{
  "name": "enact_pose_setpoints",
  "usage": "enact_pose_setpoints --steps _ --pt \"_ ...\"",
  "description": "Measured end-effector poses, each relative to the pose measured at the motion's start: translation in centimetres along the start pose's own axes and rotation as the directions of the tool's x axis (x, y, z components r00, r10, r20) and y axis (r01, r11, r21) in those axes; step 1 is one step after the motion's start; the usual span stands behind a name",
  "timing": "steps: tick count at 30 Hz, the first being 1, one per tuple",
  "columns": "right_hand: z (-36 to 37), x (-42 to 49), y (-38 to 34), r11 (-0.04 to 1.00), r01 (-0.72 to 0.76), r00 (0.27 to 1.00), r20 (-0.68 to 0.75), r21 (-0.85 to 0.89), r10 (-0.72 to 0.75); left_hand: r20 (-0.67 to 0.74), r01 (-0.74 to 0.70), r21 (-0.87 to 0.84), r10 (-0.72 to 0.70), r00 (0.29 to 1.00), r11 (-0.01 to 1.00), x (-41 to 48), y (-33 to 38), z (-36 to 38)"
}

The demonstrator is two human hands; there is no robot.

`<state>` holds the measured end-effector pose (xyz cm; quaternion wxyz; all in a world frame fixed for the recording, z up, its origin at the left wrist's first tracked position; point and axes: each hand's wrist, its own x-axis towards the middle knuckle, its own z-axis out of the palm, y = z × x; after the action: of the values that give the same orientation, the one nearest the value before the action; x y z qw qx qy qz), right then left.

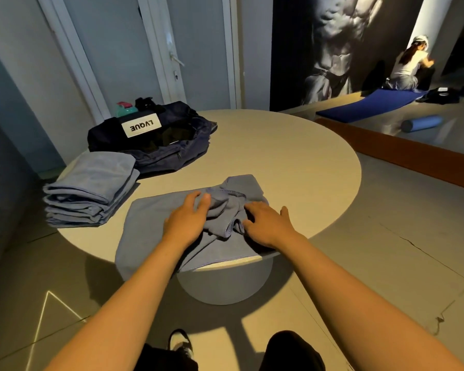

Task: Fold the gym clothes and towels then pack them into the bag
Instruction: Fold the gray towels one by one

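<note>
1. Left hand [188, 220]: lies over the near edge of the round beige table [279, 162]. The fingers are curled into a bunched fold and grip the loose blue-grey cloth towel [150, 218].
2. Right hand [268, 226]: just beside the left, at the same near edge. The fingers are bent and hooked into the bunch from the other side, gripping it; the thumb stands apart from the cloth.
3. Loose towel: unfolded and rumpled in the middle. It is spread at the near edge, and its near-left part hangs over the rim.
4. Stack of folded blue-grey towels [91, 188]: sits at the left edge, apart from the loose towel, partly overhanging the rim.
5. Dark navy fabric gym bag [172, 153]: at the far-left edge, touching the stack, its top open. A white label reads "LVQUE" upside down.
6. Teal bottle with a red cap [125, 108]: stands upright just behind the bag.
7. Floor beyond the table's right edge: a blue foam roller [421, 123], then a blue exercise mat [373, 105].
</note>
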<state>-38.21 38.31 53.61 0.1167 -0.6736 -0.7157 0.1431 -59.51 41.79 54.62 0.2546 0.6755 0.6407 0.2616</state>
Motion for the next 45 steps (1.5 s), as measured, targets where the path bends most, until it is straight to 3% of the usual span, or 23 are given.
enact_pose_setpoints --steps 3,6,10,13,15,17,19,20,22,24,26,27,28,30,32,35,38,42,45 --pt "-0.5 0.5 1.7 0.984 -0.136 0.990 -0.048 -0.113 0.131 0.182 -0.056 -0.099 0.073 0.981 0.994 -0.1 1.2 1.5" --pt "-1.3 0.4 3.6 0.939 -0.293 0.951 -0.152 -0.179 0.268 0.298 -0.177 -0.075 0.192 0.935 0.981 0.3 2.1 3.1" --pt "-1.5 0.7 3.3 0.989 -0.143 0.939 -0.323 -0.046 0.120 0.231 -0.186 -0.215 0.235 0.944 0.959 0.9 3.1 4.3" --pt "-0.9 0.5 1.4 0.993 -0.116 0.975 -0.187 0.034 0.121 0.098 -0.216 -0.333 0.262 0.960 0.918 0.9 3.0 3.6" --pt "-0.1 0.1 1.0 0.988 -0.149 0.971 -0.191 -0.027 0.141 0.049 -0.271 -0.212 0.287 0.957 0.939 1.2 1.3 2.8" --pt "0.1 -0.4 0.7 0.984 -0.175 0.931 -0.332 -0.040 0.152 0.100 -0.292 0.061 0.285 0.953 0.955 1.4 -0.9 1.9" --pt "-0.2 -0.4 -0.1 0.987 -0.158 0.863 -0.491 -0.037 0.119 0.200 -0.310 0.283 0.260 0.945 0.908 1.1 -2.7 1.2" --pt "-0.5 -0.5 -1.1 0.996 -0.091 0.844 -0.532 -0.021 0.066 0.237 -0.331 0.341 0.260 0.936 0.880 0.9 -3.4 0.9" --pt "-0.8 -0.7 -3.4 0.981 0.184 0.863 -0.488 0.066 -0.129 0.271 -0.387 0.344 0.304 0.913 0.855 0.7 -4.3 0.3" --pt "-0.7 -1.4 -5.5 0.871 0.401 0.908 -0.249 0.284 -0.337 0.205 -0.406 0.213 0.366 0.908 0.889 0.5 -4.6 -0.3" --pt "0.0 -2.1 -6.5 0.812 0.357 0.926 -0.059 0.461 -0.373 0.038 -0.293 -0.033 0.294 0.955 0.955 0.2 -4.5 -1.0" --pt "0.5 -2.3 -6.5 0.818 0.337 0.936 -0.074 0.467 -0.344 -0.045 -0.222 -0.176 0.218 0.975 0.959 0.0 -4.4 -1.3" --pt "0.9 -2.3 -6.4 0.845 0.340 0.940 -0.173 0.413 -0.294 -0.111 -0.181 -0.302 0.154 0.982 0.936 -0.2 -4.2 -1.6" --pt "1.5 -2.0 -5.8 0.926 0.298 0.877 -0.449 0.233 -0.170 -0.127 -0.165 -0.422 0.122 0.984 0.891 -0.4 -3.6 -1.8" --pt "1.7 -1.8 -5.6 0.952 0.242 0.815 -0.572 0.189 -0.094 0.004 -0.187 -0.397 0.206 0.979 0.898 -0.6 -2.9 -1.5" --pt "2.5 -1.4 -5.2 0.989 0.080 0.876 -0.481 0.123 -0.011 0.134 -0.276 -0.199 0.305 0.943 0.940 -0.4 -2.4 -0.2" --pt "3.5 -1.4 -4.6 0.995 -0.011 0.903 -0.426 0.097 0.052 0.047 -0.310 -0.023 0.311 0.949 0.951 0.0 -2.5 0.9" --pt "3.6 -1.7 -4.5 0.982 0.078 0.899 -0.439 0.173 0.006 -0.153 -0.308 -0.015 0.302 0.941 0.951 -0.5 -2.7 -0.1" --pt "3.7 -2.0 -4.3 0.987 0.047 0.888 -0.460 0.153 0.029 -0.285 -0.185 -0.111 0.147 0.947 0.976 -1.5 -4.1 -2.5"
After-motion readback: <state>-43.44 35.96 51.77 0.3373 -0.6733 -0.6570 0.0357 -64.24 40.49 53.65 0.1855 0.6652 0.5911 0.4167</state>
